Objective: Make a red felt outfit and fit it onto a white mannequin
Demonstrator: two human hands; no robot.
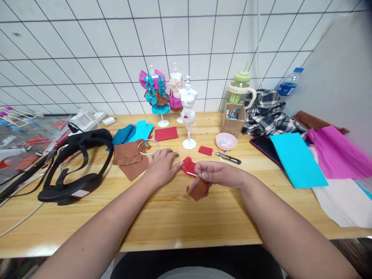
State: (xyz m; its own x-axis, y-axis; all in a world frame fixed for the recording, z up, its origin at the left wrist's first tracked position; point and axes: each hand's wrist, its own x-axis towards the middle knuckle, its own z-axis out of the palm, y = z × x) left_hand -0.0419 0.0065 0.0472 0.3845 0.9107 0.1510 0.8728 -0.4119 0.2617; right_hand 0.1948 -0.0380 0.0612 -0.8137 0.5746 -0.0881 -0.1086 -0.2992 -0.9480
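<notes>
My left hand point(162, 166) lies flat on the table with its fingers stretched out, and its thumb tip reaches the edge of a small red piece point(188, 164). That piece has a thin white strip along its lower edge. My right hand point(216, 174) is closed in a pinch, and a small brown piece of crepe paper point(199, 190) hangs below its fingers. The right fingers partly hide both pieces. Just behind stands a bare white mini dress form point(188, 101). To the right are a small red scrap point(205, 150) and black thread snips point(228, 157).
A pink bowl point(226, 141) and a cardboard box point(233, 118) stand at the back right, near a jug point(241, 87). Brown sheets point(131, 157) and a white ring point(157, 145) lie left, beside a black headset point(76, 170). Turquoise paper point(298, 159) lies right. Dressed forms point(159, 95) stand behind.
</notes>
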